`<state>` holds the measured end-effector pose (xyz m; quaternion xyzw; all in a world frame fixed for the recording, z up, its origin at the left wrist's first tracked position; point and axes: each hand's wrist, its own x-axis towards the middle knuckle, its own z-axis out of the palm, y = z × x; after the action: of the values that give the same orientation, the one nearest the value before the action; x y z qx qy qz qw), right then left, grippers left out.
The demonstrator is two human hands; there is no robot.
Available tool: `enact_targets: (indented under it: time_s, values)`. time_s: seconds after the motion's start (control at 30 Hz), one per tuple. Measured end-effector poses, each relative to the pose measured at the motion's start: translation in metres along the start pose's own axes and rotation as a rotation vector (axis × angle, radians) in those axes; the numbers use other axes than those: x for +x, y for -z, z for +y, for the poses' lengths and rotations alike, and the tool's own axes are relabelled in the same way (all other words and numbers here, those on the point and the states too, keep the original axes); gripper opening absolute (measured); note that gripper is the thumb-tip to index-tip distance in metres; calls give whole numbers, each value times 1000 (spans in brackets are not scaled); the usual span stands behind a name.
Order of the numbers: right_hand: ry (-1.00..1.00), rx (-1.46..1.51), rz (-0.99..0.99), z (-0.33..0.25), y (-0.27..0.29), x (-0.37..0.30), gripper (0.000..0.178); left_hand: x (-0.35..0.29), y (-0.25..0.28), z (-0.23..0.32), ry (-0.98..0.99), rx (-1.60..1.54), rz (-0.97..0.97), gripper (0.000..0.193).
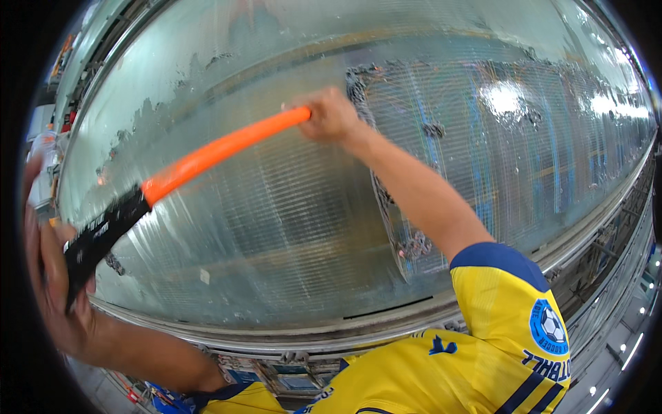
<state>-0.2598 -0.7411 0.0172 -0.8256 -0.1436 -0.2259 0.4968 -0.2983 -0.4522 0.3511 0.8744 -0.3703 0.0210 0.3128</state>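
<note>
My right hand [333,119] is closed around the far end of an orange pole [224,148] with a black grip, its arm stretched out ahead. My left hand [58,283], at the left rim and partly smeared, wraps around the black grip [103,234] at the pole's other end. The pole slants over a large greenish, glossy, wet-looking surface [276,276]. Whether the pole touches it I cannot tell. On the right of that surface lies a rectangular ribbed area [510,159] with blue streaks and a dark, ragged edge.
A metal rail [289,339] runs along the surface's near edge, close to my body. Dark grey clumps [434,130] are scattered over the surface. Metal framing [614,241] stands along the right, and another frame edge [114,58] bounds the upper left.
</note>
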Motion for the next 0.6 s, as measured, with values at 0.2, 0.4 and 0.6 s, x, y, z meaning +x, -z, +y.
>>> enact_targets:
  time_s: [0.2,0.4,0.6]
  values:
    - [179,-359,-284,114,45,109,13,20,-123,15,371,-507,239,20]
    - [513,74,-362,15,-33,-27,18,-183,-86,81,792,-458,489,25]
    - [406,115,-681,-151,-25,-198,32,-343,-64,228,1019,-425,410,23]
